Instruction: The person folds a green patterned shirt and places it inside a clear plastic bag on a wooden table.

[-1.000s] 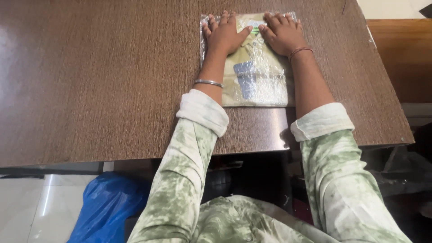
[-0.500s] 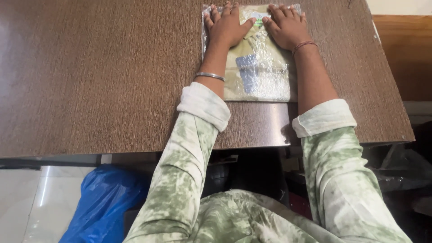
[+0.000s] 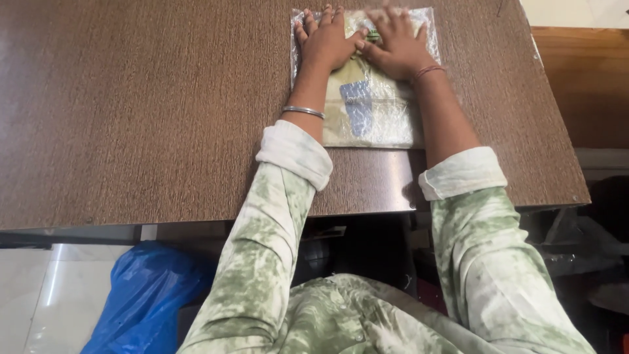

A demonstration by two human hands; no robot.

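Pressing flat, left hand (image 3: pixel 325 42) spread wide, palm down on the far left part of a clear plastic packet (image 3: pixel 373 105). Beside it, nearly touching at the thumbs, right hand (image 3: pixel 396 46) likewise splayed and flat on the far right part, slightly blurred. Holding nothing in either; fingers open, laid on the packet. Under both palms and reaching back toward the wrists, the packet with a folded beige cloth and a blue patch showing between the forearms. Around the left wrist, a metal bangle (image 3: pixel 303 111); around the right, a thin reddish band (image 3: pixel 427 70). Behind the wrists, rolled pale cuffs and green mottled sleeves (image 3: pixel 275 229). Beneath the packet, a dark brown wood-grain desk (image 3: pixel 144 111). Below the desk's near edge, left of the left arm, a blue bag (image 3: pixel 141 295) on a light floor.
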